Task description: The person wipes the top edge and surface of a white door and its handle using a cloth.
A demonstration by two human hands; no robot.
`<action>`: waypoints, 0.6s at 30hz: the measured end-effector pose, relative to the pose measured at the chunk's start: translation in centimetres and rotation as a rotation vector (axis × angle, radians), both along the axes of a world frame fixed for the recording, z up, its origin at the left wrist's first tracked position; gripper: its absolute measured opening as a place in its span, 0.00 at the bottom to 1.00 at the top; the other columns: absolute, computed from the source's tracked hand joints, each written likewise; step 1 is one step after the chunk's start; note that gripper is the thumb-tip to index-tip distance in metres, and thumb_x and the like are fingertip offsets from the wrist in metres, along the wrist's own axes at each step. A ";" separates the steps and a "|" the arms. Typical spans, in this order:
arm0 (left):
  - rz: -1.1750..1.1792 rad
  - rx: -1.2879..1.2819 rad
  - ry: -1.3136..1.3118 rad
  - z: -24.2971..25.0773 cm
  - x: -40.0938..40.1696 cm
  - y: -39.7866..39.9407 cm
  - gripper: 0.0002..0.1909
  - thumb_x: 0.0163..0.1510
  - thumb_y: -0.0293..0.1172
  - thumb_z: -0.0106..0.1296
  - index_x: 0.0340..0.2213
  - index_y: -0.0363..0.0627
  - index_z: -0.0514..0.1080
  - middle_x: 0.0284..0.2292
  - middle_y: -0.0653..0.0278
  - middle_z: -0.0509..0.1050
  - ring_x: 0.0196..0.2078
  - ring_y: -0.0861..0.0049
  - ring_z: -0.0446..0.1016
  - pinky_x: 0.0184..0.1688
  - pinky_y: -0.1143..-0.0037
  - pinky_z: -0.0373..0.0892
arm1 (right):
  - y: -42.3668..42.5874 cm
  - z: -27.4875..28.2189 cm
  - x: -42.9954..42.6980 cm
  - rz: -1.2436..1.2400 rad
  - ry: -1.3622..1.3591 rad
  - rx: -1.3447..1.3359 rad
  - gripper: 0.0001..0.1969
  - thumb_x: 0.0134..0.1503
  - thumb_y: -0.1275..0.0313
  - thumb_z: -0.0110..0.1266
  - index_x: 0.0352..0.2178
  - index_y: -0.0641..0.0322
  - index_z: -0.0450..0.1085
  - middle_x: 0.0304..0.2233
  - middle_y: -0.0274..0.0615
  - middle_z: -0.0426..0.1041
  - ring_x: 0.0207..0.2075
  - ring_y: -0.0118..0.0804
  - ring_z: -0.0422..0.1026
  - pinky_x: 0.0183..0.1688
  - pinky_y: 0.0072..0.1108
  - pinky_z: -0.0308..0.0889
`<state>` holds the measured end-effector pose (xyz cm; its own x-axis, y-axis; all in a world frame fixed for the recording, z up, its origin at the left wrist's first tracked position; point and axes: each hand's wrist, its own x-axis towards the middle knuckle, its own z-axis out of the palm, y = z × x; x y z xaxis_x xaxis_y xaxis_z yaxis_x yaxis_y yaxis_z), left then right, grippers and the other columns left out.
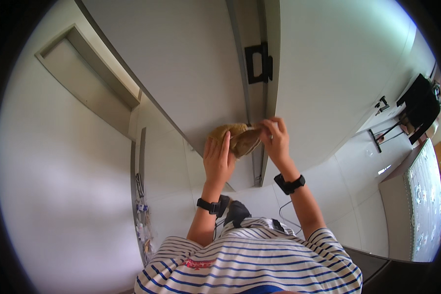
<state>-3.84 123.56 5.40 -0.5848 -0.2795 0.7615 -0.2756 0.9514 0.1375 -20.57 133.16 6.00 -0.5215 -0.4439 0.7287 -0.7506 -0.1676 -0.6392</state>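
Note:
A brown cloth (247, 144), bunched and folded, lies against the lower part of an upright grey panel (183, 58), beside its edge strip. My left hand (217, 156) holds the cloth from the left, with its fingers stretched over it. On the other side, my right hand (277, 141) pinches a corner of the cloth between thumb and fingers, close to the edge of a pale door panel (327, 77). Farther up the strip sits a black latch or handle plate (256, 64). The cloth's underside is hidden.
A table with a shiny patterned cover (424, 202) stands at right, below a black chair (419, 106). Another black handle (382, 106) is near it. Small items (143, 220) lie along the left wall's base, and a thin cable (284, 213) runs across the tiled floor (338, 191).

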 end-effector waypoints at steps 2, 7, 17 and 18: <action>0.012 -0.034 0.032 0.2 -0.5 0.3 0.31 0.44 0.22 0.45 0.53 0.39 0.58 0.43 0.49 0.69 0.46 0.52 0.67 0.55 0.55 0.58 | -0.1 1.0 -0.1 0.049 -0.112 -0.004 0.12 0.48 0.82 0.51 0.37 0.63 0.69 0.36 0.44 0.64 0.26 0.36 0.70 0.29 0.22 0.69; -0.005 -0.183 0.184 4.5 -1.9 -1.9 0.30 0.45 0.25 0.46 0.53 0.39 0.59 0.43 0.50 0.69 0.48 0.52 0.66 0.55 0.52 0.57 | -1.2 6.9 0.8 0.044 0.038 -0.192 0.14 0.47 0.83 0.50 0.38 0.64 0.68 0.38 0.46 0.63 0.38 0.44 0.67 0.38 0.25 0.66; 0.400 -0.587 0.289 9.9 -9.8 -6.2 0.30 0.55 0.44 0.43 0.55 0.41 0.55 0.47 0.53 0.67 0.51 0.59 0.64 0.56 0.56 0.53 | -9.4 12.5 -2.3 -0.156 0.600 -0.212 0.28 0.54 0.66 0.43 0.53 0.74 0.54 0.59 0.61 0.46 0.58 0.59 0.51 0.59 0.44 0.45; 0.409 -0.585 0.294 9.9 -10.0 -6.4 0.30 0.55 0.44 0.43 0.55 0.41 0.55 0.47 0.53 0.67 0.51 0.59 0.64 0.56 0.56 0.53 | -9.5 12.1 -2.3 -0.153 0.587 -0.203 0.28 0.54 0.66 0.43 0.53 0.74 0.54 0.59 0.61 0.46 0.58 0.59 0.51 0.59 0.44 0.45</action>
<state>-13.87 117.11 15.29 -0.2728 0.0661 0.9598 -0.6507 0.7221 -0.2347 -22.86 123.69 18.14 -0.0561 -0.2189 0.9741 -0.9911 -0.1055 -0.0808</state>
